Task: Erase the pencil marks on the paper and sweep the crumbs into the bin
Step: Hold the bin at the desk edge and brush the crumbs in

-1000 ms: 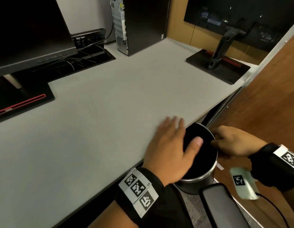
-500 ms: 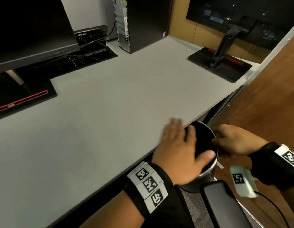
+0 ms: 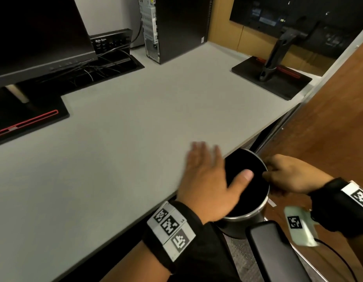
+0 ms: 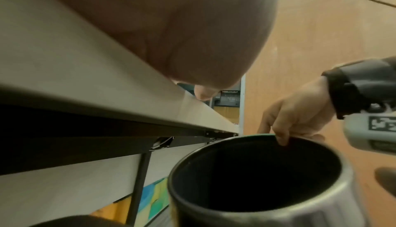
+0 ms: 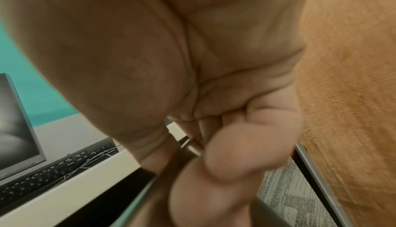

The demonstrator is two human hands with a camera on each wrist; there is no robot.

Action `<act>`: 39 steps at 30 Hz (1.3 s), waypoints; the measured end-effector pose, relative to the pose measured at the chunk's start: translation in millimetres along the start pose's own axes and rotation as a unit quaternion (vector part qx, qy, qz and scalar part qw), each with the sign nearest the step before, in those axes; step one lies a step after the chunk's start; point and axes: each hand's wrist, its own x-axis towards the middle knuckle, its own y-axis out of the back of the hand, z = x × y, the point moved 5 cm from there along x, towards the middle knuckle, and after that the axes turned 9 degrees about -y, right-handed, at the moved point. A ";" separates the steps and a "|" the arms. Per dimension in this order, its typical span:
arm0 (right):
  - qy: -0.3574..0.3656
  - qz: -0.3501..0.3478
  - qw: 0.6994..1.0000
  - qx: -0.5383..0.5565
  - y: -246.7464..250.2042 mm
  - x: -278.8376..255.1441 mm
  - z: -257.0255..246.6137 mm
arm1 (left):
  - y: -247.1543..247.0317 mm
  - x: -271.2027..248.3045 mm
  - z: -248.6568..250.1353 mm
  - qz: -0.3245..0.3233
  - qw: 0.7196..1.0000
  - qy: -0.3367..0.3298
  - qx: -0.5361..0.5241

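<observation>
A round metal bin [image 3: 255, 213] with a dark inside sits just below the front edge of the grey desk [image 3: 115, 143]; the left wrist view shows the bin [image 4: 252, 201] from close up. My right hand [image 3: 286, 176] grips its far rim, one fingertip hooked over the rim [image 4: 281, 139]. My left hand [image 3: 205, 176] lies flat and open at the desk edge, fingers blurred, thumb out over the bin's mouth. No paper, eraser or crumbs show in any view.
A monitor [image 3: 34, 37] on a black base stands at the back left, beside a cable tray and a computer tower [image 3: 172, 27]. A second monitor stand [image 3: 272, 74] is at the back right. A wooden panel [image 3: 329, 119] flanks the desk's right. A black chair armrest [image 3: 276, 253] lies near the bin.
My left hand has swept back and forth along the desk edge by the bin and now reaches farther onto the desk. The right hand keeps its hold on the rim.
</observation>
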 end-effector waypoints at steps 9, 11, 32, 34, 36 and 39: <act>-0.002 -0.013 1.000 -0.003 -2.2 4.5 1.3 | -4.7 -3.7 -17.2 0.022 0.990 0.068 0.119; 0.001 -0.004 1.000 -0.009 -0.9 7.5 -0.9 | -11.4 4.8 13.3 -0.005 0.996 -0.081 0.024; 0.013 0.006 1.000 -0.015 -0.1 10.0 -1.7 | 11.7 8.7 -27.2 -0.011 0.990 0.109 0.088; 0.015 0.005 1.000 -0.011 -0.3 11.4 -2.2 | -10.5 11.6 10.1 -0.056 0.996 -0.069 0.029; 0.019 0.004 1.000 -0.011 0.0 12.0 -2.0 | -15.7 4.3 27.2 -0.065 0.979 -0.154 -0.119; 0.016 0.006 1.000 -0.009 -0.7 9.7 0.2 | 5.4 1.1 6.9 0.147 0.976 -0.146 -0.069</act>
